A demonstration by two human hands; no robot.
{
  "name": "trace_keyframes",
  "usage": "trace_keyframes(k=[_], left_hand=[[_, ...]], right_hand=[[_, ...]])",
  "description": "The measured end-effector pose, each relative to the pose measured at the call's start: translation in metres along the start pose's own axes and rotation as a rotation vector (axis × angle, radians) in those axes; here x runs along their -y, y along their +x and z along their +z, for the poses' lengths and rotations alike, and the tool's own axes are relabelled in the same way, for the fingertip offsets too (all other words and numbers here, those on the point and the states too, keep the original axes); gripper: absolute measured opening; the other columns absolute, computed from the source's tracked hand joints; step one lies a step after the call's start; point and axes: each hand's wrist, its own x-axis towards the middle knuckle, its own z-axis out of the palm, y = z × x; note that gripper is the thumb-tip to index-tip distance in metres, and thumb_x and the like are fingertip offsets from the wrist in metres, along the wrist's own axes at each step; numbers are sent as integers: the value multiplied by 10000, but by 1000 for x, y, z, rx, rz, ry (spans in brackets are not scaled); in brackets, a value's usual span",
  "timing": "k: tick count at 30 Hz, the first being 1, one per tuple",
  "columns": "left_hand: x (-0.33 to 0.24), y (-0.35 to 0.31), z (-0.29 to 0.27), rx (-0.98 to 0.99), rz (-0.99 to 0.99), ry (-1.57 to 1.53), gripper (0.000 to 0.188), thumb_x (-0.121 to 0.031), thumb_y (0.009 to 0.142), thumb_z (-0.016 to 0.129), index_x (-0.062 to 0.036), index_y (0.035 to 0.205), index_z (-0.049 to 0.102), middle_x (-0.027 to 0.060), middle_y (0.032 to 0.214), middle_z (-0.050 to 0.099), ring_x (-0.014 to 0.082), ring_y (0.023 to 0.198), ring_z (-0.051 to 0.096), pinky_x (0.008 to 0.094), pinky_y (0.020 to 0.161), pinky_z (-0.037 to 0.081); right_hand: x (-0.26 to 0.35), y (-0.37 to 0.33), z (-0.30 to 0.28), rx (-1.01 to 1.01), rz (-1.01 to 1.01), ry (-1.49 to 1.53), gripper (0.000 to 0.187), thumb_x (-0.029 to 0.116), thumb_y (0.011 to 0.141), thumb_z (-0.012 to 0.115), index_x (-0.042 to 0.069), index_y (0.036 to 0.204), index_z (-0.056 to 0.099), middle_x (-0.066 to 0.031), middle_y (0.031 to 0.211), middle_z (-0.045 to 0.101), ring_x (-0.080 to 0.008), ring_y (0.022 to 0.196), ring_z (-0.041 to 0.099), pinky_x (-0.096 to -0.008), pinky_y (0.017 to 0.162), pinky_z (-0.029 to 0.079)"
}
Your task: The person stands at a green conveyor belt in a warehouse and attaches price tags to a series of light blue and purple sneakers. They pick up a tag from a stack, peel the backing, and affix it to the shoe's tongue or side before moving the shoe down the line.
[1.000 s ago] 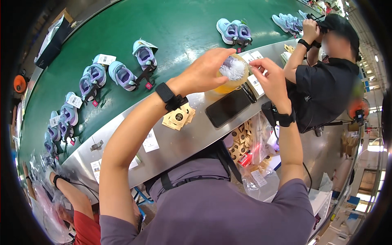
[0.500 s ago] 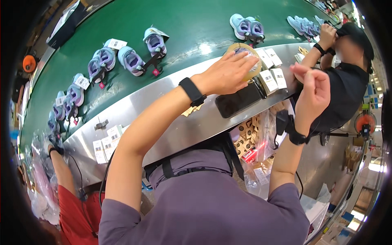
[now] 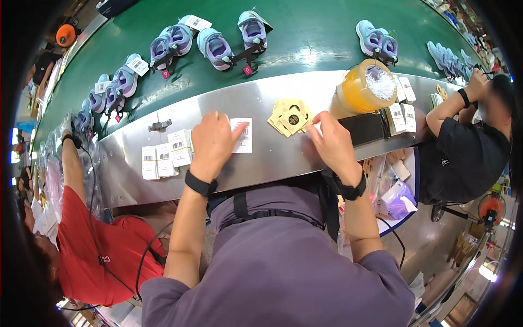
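Observation:
My left hand [image 3: 213, 143] is over the metal ledge, thumb spread to the right, lying over a white barcode tag [image 3: 243, 143]. The tips of its other fingers are bent down and partly hidden. To the right, the thumb and index finger of my right hand [image 3: 333, 143] are drawn close together at the edge of a loose pile of tan cards [image 3: 291, 117] with dark round prints. Whether a card is between those fingertips I cannot make out. Bundled white barcode tags [image 3: 165, 158] lie left of my left hand.
A yellow tape roll [image 3: 354, 92], a black phone [image 3: 366, 129] and more tag bundles [image 3: 400, 115] sit at the right. Light blue and purple shoes [image 3: 217, 49] line the green belt [image 3: 305, 32]. Co-workers in red [image 3: 103, 256] and black [image 3: 457, 147] flank me.
My left hand has left the tape roll and moved left to the barcode tag. My right hand has come down from the air to the tan cards. The view has shifted.

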Motion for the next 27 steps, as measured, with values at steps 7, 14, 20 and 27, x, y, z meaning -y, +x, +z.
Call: trace_keyframes(k=[7, 14, 20, 27], left_hand=[[-28, -1, 16, -55, -40, 9, 487, -412, 641, 785, -2, 777, 559, 132, 784, 552, 302, 746, 556, 409, 617, 410], [-31, 2, 25, 27, -40, -186, 428, -315, 642, 797, -5, 806, 552, 140, 829, 552, 323, 786, 542, 421, 664, 401], [-47, -2, 23, -56, -63, -148, 451, -310, 634, 804, -14, 838, 531, 147, 874, 527, 328, 835, 523, 415, 688, 405], [-49, 10, 21, 66, -99, -127, 415, -250, 660, 781, 4, 860, 520, 148, 902, 524, 328, 888, 520, 425, 710, 403]], right_hand=[[-7, 16, 24, 24, 36, -151, 313, 256, 776, 697, 20, 904, 536, -167, 843, 618, -332, 752, 621, -422, 631, 490], [-24, 16, 17, 73, 214, 159, 235, 241, 820, 649, 25, 869, 571, -164, 736, 646, -345, 684, 626, -413, 610, 472], [-26, 10, 12, 12, 243, 276, 218, 230, 835, 626, 12, 839, 612, -176, 700, 635, -346, 651, 616, -401, 592, 462], [-25, 8, 7, 16, 220, 273, 192, 201, 821, 636, 10, 835, 617, -159, 628, 594, -312, 568, 583, -373, 554, 445]])
